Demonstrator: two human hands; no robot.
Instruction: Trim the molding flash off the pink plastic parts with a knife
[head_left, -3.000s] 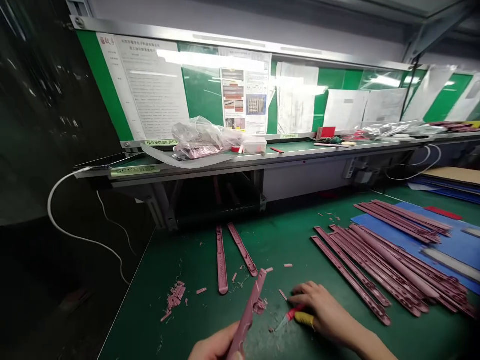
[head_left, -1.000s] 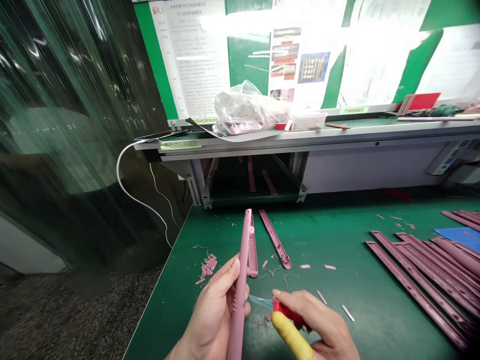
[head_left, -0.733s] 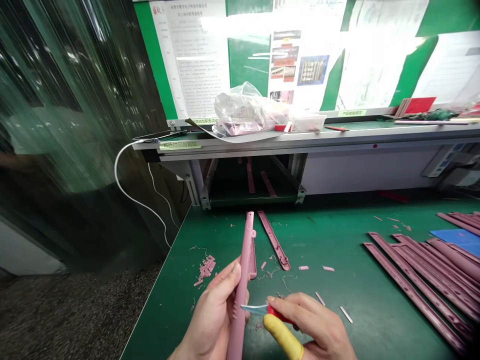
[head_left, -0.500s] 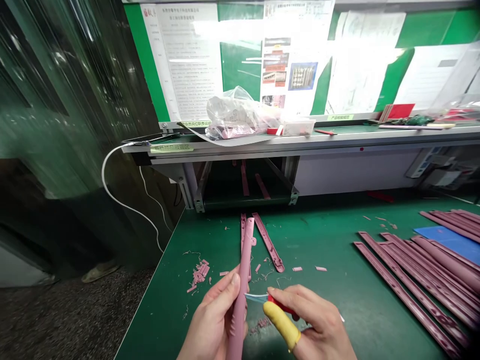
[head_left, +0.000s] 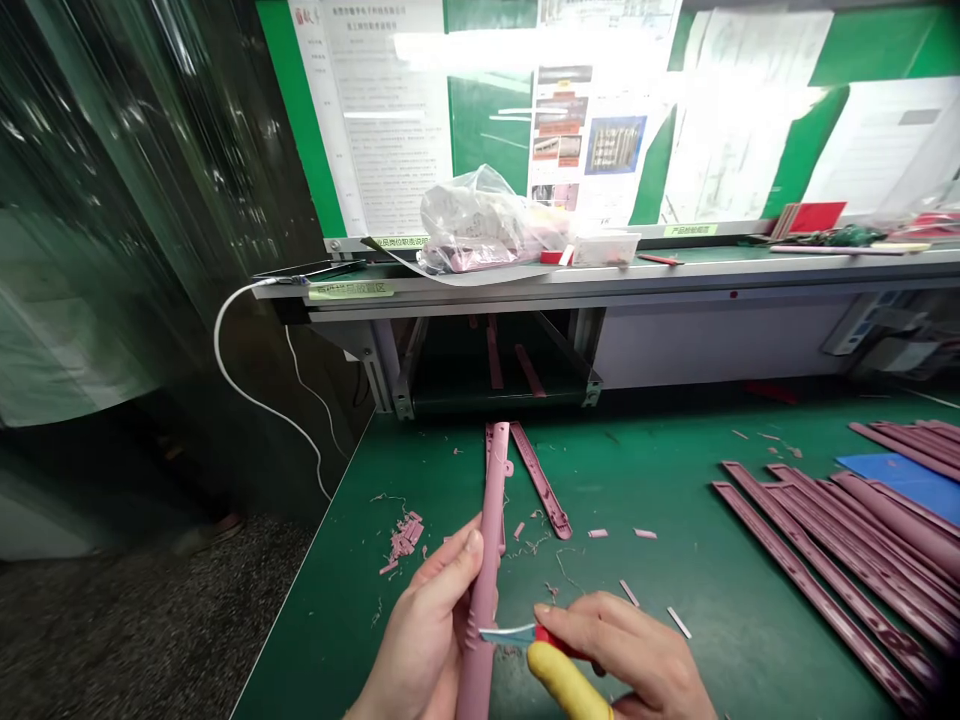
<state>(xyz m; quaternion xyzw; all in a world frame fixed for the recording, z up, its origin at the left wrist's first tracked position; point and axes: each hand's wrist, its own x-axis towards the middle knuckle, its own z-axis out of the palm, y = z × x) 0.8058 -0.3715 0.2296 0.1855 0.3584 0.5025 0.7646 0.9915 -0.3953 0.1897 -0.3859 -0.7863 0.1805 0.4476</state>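
Note:
A long pink plastic strip (head_left: 491, 540) stands nearly upright in the picture, with my left hand (head_left: 435, 620) wrapped round its lower half. A small tab juts from its right edge near the top. My right hand (head_left: 630, 650), a yellow cover on one finger, grips a knife (head_left: 517, 634) with a red handle and a thin blade. The blade's tip touches the strip's right edge, beside a row of small ridges. Behind the held strip, two more pink strips lie on the green table; one pink strip (head_left: 541, 480) slants to the right.
Pink scraps (head_left: 405, 538) and shavings litter the table. Several pink strips (head_left: 832, 560) lie at the right beside a blue sheet (head_left: 892, 475). A shelf (head_left: 675, 280) crosses the back, carrying a plastic bag (head_left: 487, 220). Under it is a dark conveyor (head_left: 514, 385) bearing pink strips.
My right hand has drawn the knife down along the strip's edge, toward me. The left hand keeps its hold. At far left, a blurred pale shape has shifted, and the view has moved slightly.

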